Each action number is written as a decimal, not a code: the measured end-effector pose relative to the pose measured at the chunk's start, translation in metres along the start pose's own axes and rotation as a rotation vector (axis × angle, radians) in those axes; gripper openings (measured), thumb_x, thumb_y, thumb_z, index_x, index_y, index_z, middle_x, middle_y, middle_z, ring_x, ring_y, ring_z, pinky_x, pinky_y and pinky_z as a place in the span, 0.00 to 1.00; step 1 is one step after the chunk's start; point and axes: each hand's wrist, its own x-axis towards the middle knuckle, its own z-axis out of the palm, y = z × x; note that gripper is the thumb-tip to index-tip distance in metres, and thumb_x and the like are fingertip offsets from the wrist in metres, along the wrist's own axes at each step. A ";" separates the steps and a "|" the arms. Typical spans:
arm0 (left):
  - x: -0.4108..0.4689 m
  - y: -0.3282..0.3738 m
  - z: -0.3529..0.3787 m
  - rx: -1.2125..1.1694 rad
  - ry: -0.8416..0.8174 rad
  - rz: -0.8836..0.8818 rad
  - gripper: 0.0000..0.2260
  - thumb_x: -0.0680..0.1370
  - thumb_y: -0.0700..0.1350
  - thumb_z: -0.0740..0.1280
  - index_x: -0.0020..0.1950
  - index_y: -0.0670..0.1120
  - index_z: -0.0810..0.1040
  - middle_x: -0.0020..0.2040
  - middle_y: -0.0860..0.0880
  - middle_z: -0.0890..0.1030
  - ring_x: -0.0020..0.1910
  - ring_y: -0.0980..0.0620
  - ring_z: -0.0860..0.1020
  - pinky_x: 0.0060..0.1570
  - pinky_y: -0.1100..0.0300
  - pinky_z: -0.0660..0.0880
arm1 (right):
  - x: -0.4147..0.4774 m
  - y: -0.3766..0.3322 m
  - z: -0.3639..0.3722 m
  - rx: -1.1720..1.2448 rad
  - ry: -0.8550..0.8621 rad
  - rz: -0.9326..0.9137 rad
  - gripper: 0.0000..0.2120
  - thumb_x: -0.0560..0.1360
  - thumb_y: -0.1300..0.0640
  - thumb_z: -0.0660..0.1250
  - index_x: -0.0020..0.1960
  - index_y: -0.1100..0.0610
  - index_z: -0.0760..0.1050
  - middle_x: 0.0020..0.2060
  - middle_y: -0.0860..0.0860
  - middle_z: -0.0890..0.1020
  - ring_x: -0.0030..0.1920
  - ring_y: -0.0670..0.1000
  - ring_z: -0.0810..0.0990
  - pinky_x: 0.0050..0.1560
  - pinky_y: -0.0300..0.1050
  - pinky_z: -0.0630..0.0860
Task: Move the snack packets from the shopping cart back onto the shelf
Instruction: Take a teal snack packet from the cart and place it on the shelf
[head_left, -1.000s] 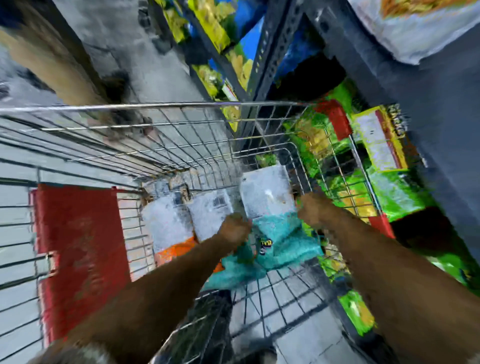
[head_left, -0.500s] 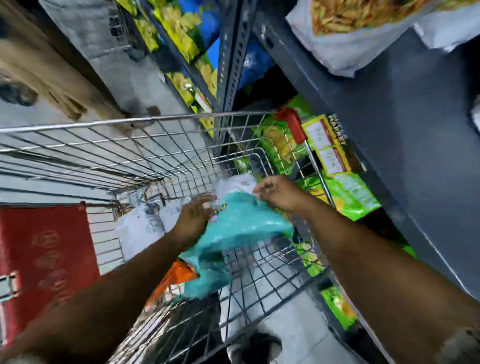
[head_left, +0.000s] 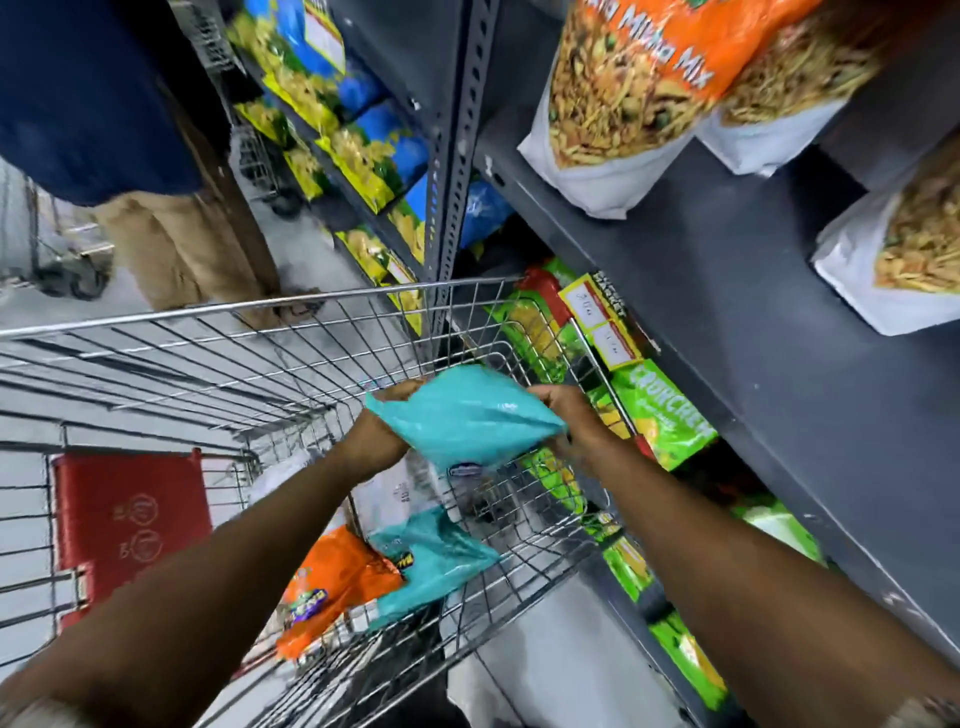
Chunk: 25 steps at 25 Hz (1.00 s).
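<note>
Both hands grip one teal plastic snack packet (head_left: 470, 418), raised above the wire basket of the silver shopping cart (head_left: 249, 332). The person's left hand (head_left: 376, 441) is closed on the packet's left edge, and the right hand (head_left: 571, 415) pinches its right edge; the packet lies roughly flat between them, near the cart's right rim.

Below it, on the basket's wire floor, lie a second teal snack packet (head_left: 426, 561) and, touching its left side, an orange snack packet (head_left: 332, 582). White packet backs (head_left: 395, 488) show just beyond them, partly hidden by the left forearm. A red plastic child-seat flap (head_left: 130, 525) stands at the cart's left end.

Just beside the cart's right rim stands the dark grey metal shelf (head_left: 727, 312). Its upper board carries white-and-orange packets of fried mix (head_left: 623, 93) toward the back edge, with bare board in front of them. The level beneath is filled with green snack packets (head_left: 665, 415), and yellow price labels (head_left: 597, 327) hang on the board's front edge. Farther along the aisle, blue-and-yellow chip packets (head_left: 358, 140) fill a neighbouring rack, and another person's blue top and tan trousers (head_left: 171, 244) show beyond the cart's far rim.
</note>
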 end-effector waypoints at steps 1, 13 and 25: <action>-0.004 0.005 0.000 0.012 0.019 0.006 0.23 0.41 0.69 0.51 0.27 0.69 0.78 0.26 0.58 0.81 0.33 0.78 0.74 0.37 0.81 0.70 | -0.011 -0.008 -0.001 -0.029 0.044 -0.077 0.15 0.73 0.67 0.54 0.32 0.62 0.74 0.19 0.50 0.77 0.21 0.46 0.76 0.22 0.32 0.72; -0.067 0.200 0.085 -0.103 0.190 0.551 0.06 0.79 0.37 0.60 0.48 0.37 0.76 0.32 0.52 0.80 0.30 0.62 0.76 0.31 0.67 0.75 | -0.165 -0.045 -0.064 0.530 0.450 -0.755 0.19 0.76 0.67 0.57 0.31 0.50 0.74 0.23 0.37 0.79 0.29 0.34 0.73 0.35 0.32 0.69; -0.153 0.218 0.456 -0.302 -0.403 0.446 0.10 0.78 0.38 0.62 0.40 0.45 0.80 0.37 0.49 0.83 0.37 0.53 0.78 0.41 0.63 0.75 | -0.374 0.161 -0.280 0.745 1.165 -0.831 0.13 0.77 0.59 0.57 0.38 0.52 0.76 0.39 0.52 0.81 0.42 0.49 0.76 0.45 0.47 0.73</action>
